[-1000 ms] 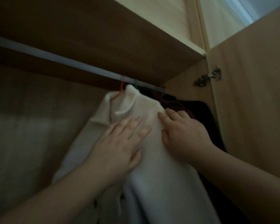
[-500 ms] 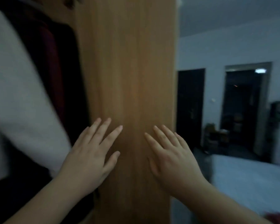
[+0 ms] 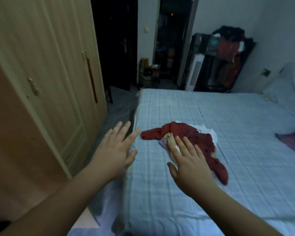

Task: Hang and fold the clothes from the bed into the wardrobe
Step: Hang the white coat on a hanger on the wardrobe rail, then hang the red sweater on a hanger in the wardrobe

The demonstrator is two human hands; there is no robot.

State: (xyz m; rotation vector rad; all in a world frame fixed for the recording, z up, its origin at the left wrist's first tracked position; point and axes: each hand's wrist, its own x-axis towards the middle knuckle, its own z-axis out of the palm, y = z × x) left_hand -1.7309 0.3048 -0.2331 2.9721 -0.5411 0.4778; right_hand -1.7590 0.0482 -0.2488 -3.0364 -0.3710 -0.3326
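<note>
You are reaching, left hand (image 3: 115,150) and right hand (image 3: 188,161) both spread and empty, toward the red garment (image 3: 191,138) on the bed (image 3: 245,133) (next: grasp it, probably).

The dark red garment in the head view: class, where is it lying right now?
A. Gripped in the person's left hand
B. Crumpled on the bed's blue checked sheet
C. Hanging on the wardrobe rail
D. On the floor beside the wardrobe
B: the dark red garment lies crumpled on the blue checked sheet, over some pale clothes, with the open right hand above its near edge and the left hand empty.
</note>
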